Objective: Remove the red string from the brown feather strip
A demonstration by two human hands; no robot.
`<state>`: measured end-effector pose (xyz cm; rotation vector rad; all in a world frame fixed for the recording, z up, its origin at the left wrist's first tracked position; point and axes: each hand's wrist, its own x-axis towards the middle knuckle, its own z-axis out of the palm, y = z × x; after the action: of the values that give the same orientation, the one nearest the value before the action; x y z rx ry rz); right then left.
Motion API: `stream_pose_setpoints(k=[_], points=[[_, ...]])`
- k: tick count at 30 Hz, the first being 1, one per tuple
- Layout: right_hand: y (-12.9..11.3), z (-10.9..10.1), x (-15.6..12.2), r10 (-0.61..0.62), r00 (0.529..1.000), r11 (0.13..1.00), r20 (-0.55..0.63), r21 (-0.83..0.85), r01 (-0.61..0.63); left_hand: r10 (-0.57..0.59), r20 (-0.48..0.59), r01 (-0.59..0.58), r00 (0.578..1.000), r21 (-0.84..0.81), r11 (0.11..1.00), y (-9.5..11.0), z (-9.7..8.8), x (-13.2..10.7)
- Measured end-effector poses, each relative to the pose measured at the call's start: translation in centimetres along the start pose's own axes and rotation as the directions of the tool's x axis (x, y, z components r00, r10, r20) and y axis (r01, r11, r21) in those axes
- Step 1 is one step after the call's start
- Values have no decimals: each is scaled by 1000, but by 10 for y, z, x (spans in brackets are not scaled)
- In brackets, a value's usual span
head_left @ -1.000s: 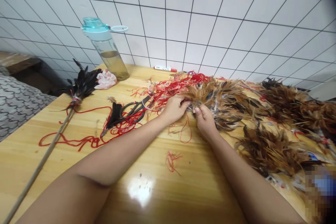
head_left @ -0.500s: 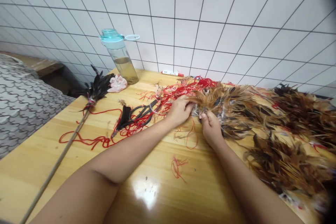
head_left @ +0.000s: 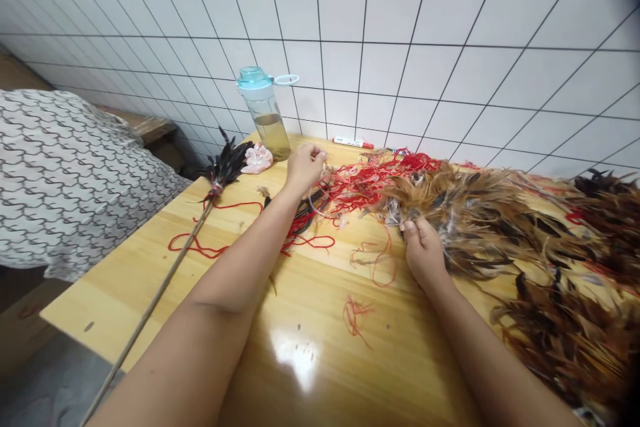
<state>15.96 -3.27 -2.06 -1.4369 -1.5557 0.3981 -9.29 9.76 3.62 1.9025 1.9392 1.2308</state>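
My left hand (head_left: 306,170) is raised over the table near the bottle, its fingers curled together. Whatever may be in them is too small or hidden to make out. Below it lie dark-handled scissors (head_left: 313,203), partly covered by my forearm, beside a heap of red thread (head_left: 370,180). At the near left edge of a pile of brown feathers (head_left: 465,213), my right hand (head_left: 425,250) is closed, thumb against the fingers, on some feathers. To the left, a thin stick (head_left: 160,297) carries a tuft of black feathers (head_left: 227,163) bound at its end.
A bottle (head_left: 270,117) with a blue lid stands by the tiled wall, next to a crumpled pinkish bag (head_left: 257,158). A marker (head_left: 353,143) lies along the wall. More feather bunches (head_left: 565,327) spread at right. Patterned cloth (head_left: 75,180) is beyond the table's left edge.
My left hand has left the feathers and moved left and up, over the scissors towards the bottle. My right hand remains at the feather pile. The view has shifted left.
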Motion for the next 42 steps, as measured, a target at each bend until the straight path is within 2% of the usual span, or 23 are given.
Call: stream_pose_setpoints(k=[4,8,12,18,23,28,38,42], points=[[-3,0,-1,-9,1000,1000,18,0,9,-91,108,58,990,279,959,-37,0,10],[-10,0,-3,-36,999,999,40,-8,37,-65,222,-23,973,373,928,-40,10,4],[-19,0,-5,-89,994,996,62,-6,89,-22,258,-78,966,371,925,-28,14,-2],[-24,0,-8,-146,987,989,65,-9,147,-110,301,30,947,258,966,-33,14,0],[-25,0,-8,-161,986,987,52,2,161,-130,307,44,943,271,962,-35,18,2],[-28,0,-9,-145,987,989,66,6,145,-139,318,19,938,352,936,-28,21,-2],[-27,-1,-8,-63,994,998,88,36,60,-142,237,58,961,328,943,-33,23,-1],[-28,0,-9,-54,993,998,101,46,49,-114,262,36,958,288,957,-29,26,-3]])
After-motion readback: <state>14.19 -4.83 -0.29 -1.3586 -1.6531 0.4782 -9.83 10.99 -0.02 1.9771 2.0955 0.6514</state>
